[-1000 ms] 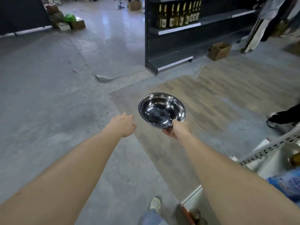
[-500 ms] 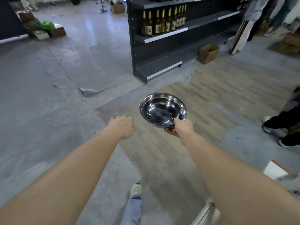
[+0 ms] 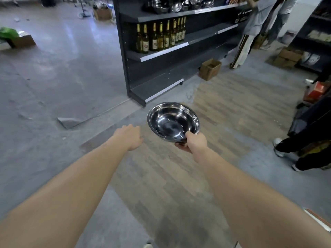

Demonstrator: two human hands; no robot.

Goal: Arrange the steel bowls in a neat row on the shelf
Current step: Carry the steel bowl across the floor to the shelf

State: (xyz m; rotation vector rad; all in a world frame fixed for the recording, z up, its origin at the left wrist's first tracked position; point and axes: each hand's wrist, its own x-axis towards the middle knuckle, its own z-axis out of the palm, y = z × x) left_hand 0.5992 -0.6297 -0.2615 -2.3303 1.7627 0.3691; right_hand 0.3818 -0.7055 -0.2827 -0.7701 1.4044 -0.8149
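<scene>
Right hand [image 3: 194, 143] pinches the near rim of a steel bowl [image 3: 173, 120], thumb on the rim and fingers curled beneath; the bowl is carried mouth-up and roughly level over the floor, well apart from any shelf. A rim pinch of this kind probably leaves the base free, so the bowl can be set down flat without regripping. Left hand [image 3: 130, 137] holds nothing; it is stretched forward just left of the bowl, seen from the back with fingers loosely bent, how far open cannot be told. It may serve to steady the bowl or make room among others.

Ahead stands a dark shelving unit [image 3: 136, 76]. Its top board visible in the view carries a crowded group of steel bowls [image 3: 176, 5] near the left end, not in a row; this is presumably the destination. The board below holds glass bottles [image 3: 159, 37] lined along its front edge at the left end. A cardboard box [image 3: 210, 68] sits on the floor at the foot of the unit. Another person's legs [image 3: 293, 147] show at the right edge.
</scene>
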